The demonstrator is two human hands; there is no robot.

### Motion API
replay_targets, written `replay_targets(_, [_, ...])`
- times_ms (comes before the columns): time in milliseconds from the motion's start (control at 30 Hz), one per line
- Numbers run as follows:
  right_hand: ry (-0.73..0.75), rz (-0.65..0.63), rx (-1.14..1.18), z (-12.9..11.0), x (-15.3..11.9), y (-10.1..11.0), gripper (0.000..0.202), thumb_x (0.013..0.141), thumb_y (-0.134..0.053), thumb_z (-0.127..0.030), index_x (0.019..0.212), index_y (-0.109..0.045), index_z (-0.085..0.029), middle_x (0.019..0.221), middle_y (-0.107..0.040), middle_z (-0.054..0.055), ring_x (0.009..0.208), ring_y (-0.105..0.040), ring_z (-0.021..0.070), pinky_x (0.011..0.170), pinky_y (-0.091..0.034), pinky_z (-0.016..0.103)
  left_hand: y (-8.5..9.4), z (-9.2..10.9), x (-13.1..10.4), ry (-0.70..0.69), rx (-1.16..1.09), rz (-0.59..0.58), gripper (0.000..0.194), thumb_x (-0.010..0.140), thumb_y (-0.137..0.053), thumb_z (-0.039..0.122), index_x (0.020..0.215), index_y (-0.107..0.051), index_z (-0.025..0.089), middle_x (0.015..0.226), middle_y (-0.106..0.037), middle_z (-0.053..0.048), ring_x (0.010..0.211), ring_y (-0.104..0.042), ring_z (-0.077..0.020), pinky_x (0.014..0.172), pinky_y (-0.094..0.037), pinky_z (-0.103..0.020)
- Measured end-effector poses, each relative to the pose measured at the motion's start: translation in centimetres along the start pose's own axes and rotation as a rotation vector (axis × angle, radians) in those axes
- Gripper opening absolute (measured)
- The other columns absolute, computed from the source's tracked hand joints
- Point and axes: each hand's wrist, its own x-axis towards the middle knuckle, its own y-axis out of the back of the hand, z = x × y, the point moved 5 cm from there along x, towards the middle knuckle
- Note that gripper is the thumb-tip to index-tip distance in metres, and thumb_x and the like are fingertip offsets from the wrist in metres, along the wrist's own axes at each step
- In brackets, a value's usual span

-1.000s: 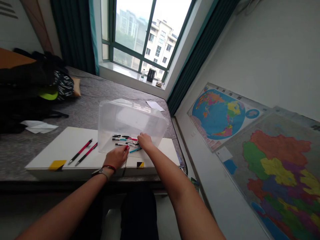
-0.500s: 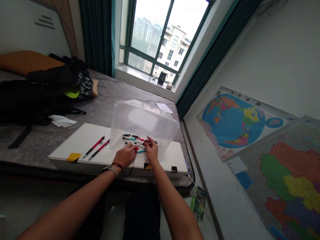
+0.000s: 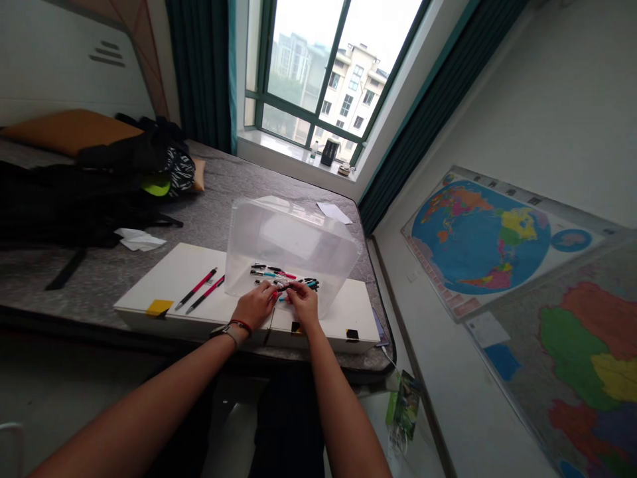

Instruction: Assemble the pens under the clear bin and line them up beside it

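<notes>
A translucent plastic bin [image 3: 293, 242] lies on its side on the white boxes, its opening toward me. Several pens [image 3: 271, 271] in black, blue, red and white are scattered inside it. At the bin's mouth, my left hand [image 3: 255, 305] and my right hand [image 3: 303, 304] are close together, both with closed fingers. A dark pen [image 3: 283, 287] spans the gap between their fingertips. Something red shows by my left fingertips; I cannot make it out. Two red-and-black pens [image 3: 196, 289] lie side by side on the white box [image 3: 164, 282] to the left.
The boxes stand near the front edge of a grey mattress [image 3: 219, 182]. A crumpled white paper [image 3: 141, 239] and black bags [image 3: 124, 179] lie to the left. Another paper [image 3: 334, 212] is behind the bin. The wall with maps [image 3: 480, 232] rises on the right.
My hands have come closer together, and a dark pen now shows between their fingertips. The whole view has shifted slightly to the left.
</notes>
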Motion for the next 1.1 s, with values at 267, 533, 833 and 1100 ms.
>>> replay_targets(267, [0.008,-0.004,-0.009,-0.3,-0.1,-0.1,0.039,0.069,-0.074,-0.036,0.102,-0.065,-0.017,0.084,-0.069,0.002,0.059,-0.063,0.0129,0.059,-0.053,0.026,-0.2,0.0,0.0,0.003,-0.031,0.006,0.035,0.097,-0.034,0.04,0.114,-0.06,0.024,0.105,-0.063,-0.007,0.086,-0.063,-0.0183,0.066,-0.046,-0.026])
replay_targets(533, [0.017,0.175,-0.03,-0.6,-0.3,0.9,0.037,0.079,-0.06,-0.044,0.104,-0.06,-0.016,0.089,-0.07,0.005,0.059,-0.061,0.0133,0.055,-0.052,0.026,0.2,-0.2,0.0,0.075,-0.073,0.026,0.034,0.097,-0.033,0.04,0.112,-0.056,0.021,0.105,-0.066,-0.007,0.086,-0.064,-0.0185,0.067,-0.045,-0.026])
replay_targets(833, [-0.037,0.244,-0.102,-0.5,1.1,1.5,0.035,0.081,-0.054,-0.043,0.101,-0.063,-0.015,0.079,-0.068,0.004,0.056,-0.059,0.0135,0.05,-0.048,0.024,0.3,-0.2,0.0,0.074,-0.111,0.031,0.03,0.097,-0.033,0.038,0.109,-0.053,0.021,0.099,-0.066,-0.006,0.085,-0.064,-0.019,0.067,-0.044,-0.027])
replay_targets(1100, [0.116,-0.227,-0.883,-4.0,7.9,-1.0,0.011,0.07,-0.066,-0.017,0.076,-0.074,-0.021,0.075,-0.071,0.0,0.067,-0.062,0.0151,0.07,-0.048,0.027,0.4,0.5,-0.3,-0.059,-0.118,0.0,0.027,0.097,-0.033,0.032,0.111,-0.053,0.021,0.102,-0.063,-0.007,0.087,-0.063,-0.0185,0.07,-0.046,-0.027])
